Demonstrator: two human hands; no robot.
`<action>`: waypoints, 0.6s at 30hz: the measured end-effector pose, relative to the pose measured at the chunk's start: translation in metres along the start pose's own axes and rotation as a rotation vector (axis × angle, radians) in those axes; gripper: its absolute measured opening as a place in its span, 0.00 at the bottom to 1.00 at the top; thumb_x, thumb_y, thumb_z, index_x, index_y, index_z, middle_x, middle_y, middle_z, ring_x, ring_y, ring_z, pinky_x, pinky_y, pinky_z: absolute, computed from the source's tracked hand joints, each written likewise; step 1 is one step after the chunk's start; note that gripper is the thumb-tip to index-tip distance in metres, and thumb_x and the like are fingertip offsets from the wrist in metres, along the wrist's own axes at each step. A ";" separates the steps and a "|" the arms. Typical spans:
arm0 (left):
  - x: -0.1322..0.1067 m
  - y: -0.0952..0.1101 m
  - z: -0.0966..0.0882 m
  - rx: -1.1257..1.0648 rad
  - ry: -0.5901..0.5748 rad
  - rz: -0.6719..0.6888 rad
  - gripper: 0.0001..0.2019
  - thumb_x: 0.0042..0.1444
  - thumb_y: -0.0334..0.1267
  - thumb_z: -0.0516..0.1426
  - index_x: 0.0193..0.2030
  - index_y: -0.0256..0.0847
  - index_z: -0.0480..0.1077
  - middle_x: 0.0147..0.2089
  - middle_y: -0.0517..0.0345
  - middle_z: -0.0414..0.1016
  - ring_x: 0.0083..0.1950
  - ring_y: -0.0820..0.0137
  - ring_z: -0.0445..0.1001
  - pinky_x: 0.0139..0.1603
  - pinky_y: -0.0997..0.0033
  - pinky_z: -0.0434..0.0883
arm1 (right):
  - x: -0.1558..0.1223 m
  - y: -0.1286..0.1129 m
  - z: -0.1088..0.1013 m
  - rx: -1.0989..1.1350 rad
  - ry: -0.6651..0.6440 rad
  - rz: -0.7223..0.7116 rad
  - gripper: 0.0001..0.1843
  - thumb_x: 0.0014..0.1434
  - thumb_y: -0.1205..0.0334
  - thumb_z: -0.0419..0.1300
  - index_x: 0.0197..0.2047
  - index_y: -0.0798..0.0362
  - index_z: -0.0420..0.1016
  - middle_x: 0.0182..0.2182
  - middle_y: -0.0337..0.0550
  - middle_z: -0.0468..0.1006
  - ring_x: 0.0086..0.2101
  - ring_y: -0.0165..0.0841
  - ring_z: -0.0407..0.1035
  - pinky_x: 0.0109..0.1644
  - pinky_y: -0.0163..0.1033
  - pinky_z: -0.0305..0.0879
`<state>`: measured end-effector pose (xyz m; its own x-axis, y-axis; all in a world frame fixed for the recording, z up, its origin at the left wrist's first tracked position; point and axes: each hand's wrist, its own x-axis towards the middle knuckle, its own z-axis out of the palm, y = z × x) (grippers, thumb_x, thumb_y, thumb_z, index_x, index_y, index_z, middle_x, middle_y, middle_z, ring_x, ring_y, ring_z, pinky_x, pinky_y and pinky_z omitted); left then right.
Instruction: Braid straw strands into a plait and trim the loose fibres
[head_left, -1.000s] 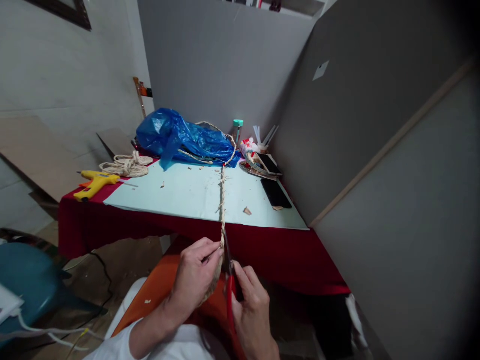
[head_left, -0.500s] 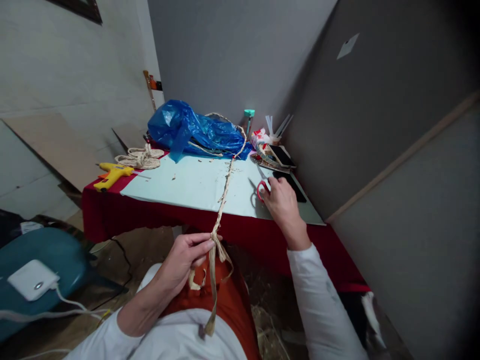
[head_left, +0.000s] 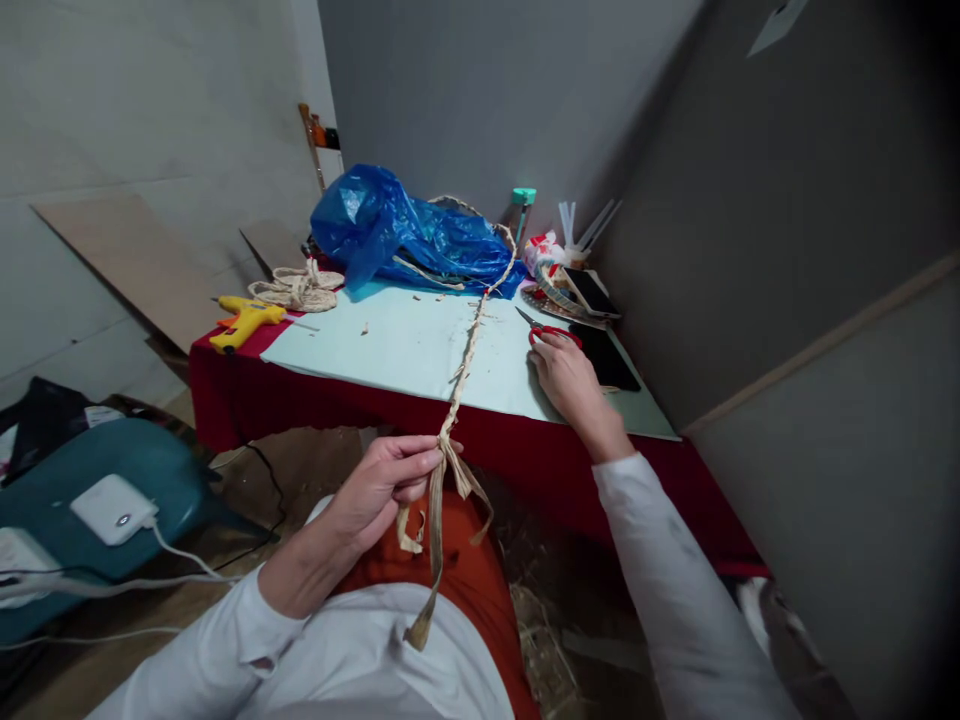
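My left hand (head_left: 386, 480) pinches a pale braid (head_left: 466, 362) of dried plant fibre at its near end, just above my lap. Loose flat strands (head_left: 435, 540) hang down below the pinch. From there the braid runs away over the table, past a small red mark, to the blue plastic bag. My right hand (head_left: 570, 380) rests at the table's right side, its fingers curled at the handles of red-handled scissors (head_left: 559, 332). The scissors lie low over the white board, blades pointing to the far left. Part of their handles is hidden by my fingers.
A blue plastic bag (head_left: 409, 240) lies at the back. Woven sandals (head_left: 296, 288) and a yellow glue gun (head_left: 249, 322) are at the left. A black tablet-like slab (head_left: 606, 355) and a phone (head_left: 591, 292) lie right. A teal chair (head_left: 142, 455) holds a white adapter (head_left: 112, 508).
The scissors have turned from upright-tilted to lying flatter, blades toward the far left, as my right hand lowered them. My left hand keeps its pinch. The whole view has shifted slightly.
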<state>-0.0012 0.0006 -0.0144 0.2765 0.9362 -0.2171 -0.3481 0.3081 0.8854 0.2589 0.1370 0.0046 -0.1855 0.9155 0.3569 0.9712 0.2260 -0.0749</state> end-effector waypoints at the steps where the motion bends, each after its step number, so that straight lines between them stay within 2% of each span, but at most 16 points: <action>1: 0.000 0.000 0.000 -0.003 -0.004 -0.002 0.14 0.44 0.39 0.70 0.36 0.32 0.83 0.23 0.62 0.63 0.22 0.84 0.43 0.21 0.77 0.39 | -0.012 -0.002 0.000 0.019 0.005 -0.029 0.17 0.66 0.56 0.60 0.55 0.56 0.72 0.53 0.49 0.75 0.49 0.39 0.73 0.52 0.51 0.72; 3: 0.001 0.001 0.000 -0.008 -0.012 -0.004 0.14 0.43 0.39 0.70 0.36 0.32 0.83 0.23 0.62 0.62 0.22 0.84 0.43 0.21 0.77 0.39 | -0.036 -0.006 0.000 0.057 0.026 -0.064 0.12 0.68 0.63 0.56 0.52 0.56 0.74 0.51 0.49 0.77 0.48 0.38 0.73 0.52 0.48 0.71; 5: 0.001 0.002 0.001 -0.010 -0.017 -0.004 0.15 0.43 0.39 0.70 0.37 0.32 0.83 0.23 0.62 0.62 0.22 0.84 0.42 0.21 0.77 0.39 | -0.057 -0.009 -0.004 0.091 0.060 -0.080 0.17 0.67 0.73 0.49 0.51 0.56 0.76 0.51 0.51 0.79 0.48 0.37 0.73 0.50 0.43 0.70; 7: 0.000 0.003 0.002 -0.012 -0.019 -0.002 0.15 0.42 0.39 0.71 0.36 0.32 0.83 0.23 0.63 0.62 0.22 0.84 0.42 0.21 0.77 0.39 | -0.077 -0.013 -0.012 0.116 0.098 -0.086 0.22 0.63 0.78 0.46 0.50 0.55 0.77 0.49 0.51 0.81 0.46 0.38 0.72 0.48 0.42 0.69; 11: 0.000 0.001 0.001 -0.003 -0.020 0.001 0.14 0.43 0.40 0.71 0.34 0.32 0.83 0.23 0.63 0.62 0.22 0.84 0.43 0.20 0.78 0.40 | -0.125 -0.026 -0.042 0.143 0.165 -0.074 0.17 0.56 0.78 0.50 0.37 0.54 0.78 0.34 0.47 0.82 0.36 0.40 0.69 0.42 0.45 0.65; 13: 0.001 -0.002 0.000 0.010 -0.023 0.001 0.14 0.43 0.40 0.70 0.36 0.32 0.82 0.24 0.63 0.63 0.22 0.84 0.44 0.20 0.78 0.41 | -0.147 -0.042 -0.054 0.160 0.195 -0.065 0.11 0.55 0.74 0.54 0.32 0.52 0.76 0.32 0.45 0.81 0.37 0.41 0.69 0.45 0.48 0.63; 15: 0.001 -0.004 0.000 0.028 -0.024 0.005 0.15 0.44 0.40 0.70 0.37 0.32 0.82 0.24 0.62 0.64 0.21 0.84 0.45 0.20 0.79 0.42 | -0.162 -0.065 -0.056 0.372 0.206 -0.037 0.09 0.57 0.71 0.55 0.35 0.52 0.76 0.40 0.46 0.82 0.43 0.43 0.70 0.50 0.50 0.62; 16: 0.001 -0.005 0.000 0.039 -0.022 0.010 0.15 0.45 0.41 0.70 0.38 0.32 0.82 0.24 0.61 0.65 0.21 0.84 0.46 0.20 0.79 0.42 | -0.165 -0.079 -0.054 0.546 0.172 -0.009 0.09 0.61 0.68 0.55 0.42 0.53 0.76 0.45 0.49 0.81 0.46 0.42 0.71 0.51 0.48 0.64; 18: 0.000 -0.006 0.002 0.062 -0.015 0.022 0.15 0.46 0.41 0.69 0.38 0.32 0.82 0.24 0.60 0.67 0.21 0.84 0.46 0.21 0.79 0.42 | -0.165 -0.105 -0.042 0.858 -0.022 0.025 0.16 0.66 0.59 0.57 0.56 0.52 0.72 0.49 0.48 0.80 0.47 0.39 0.74 0.52 0.43 0.68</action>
<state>0.0023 -0.0016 -0.0189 0.2830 0.9398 -0.1915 -0.2980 0.2759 0.9138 0.1942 -0.0518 -0.0077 -0.1770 0.9277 0.3286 0.5277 0.3713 -0.7640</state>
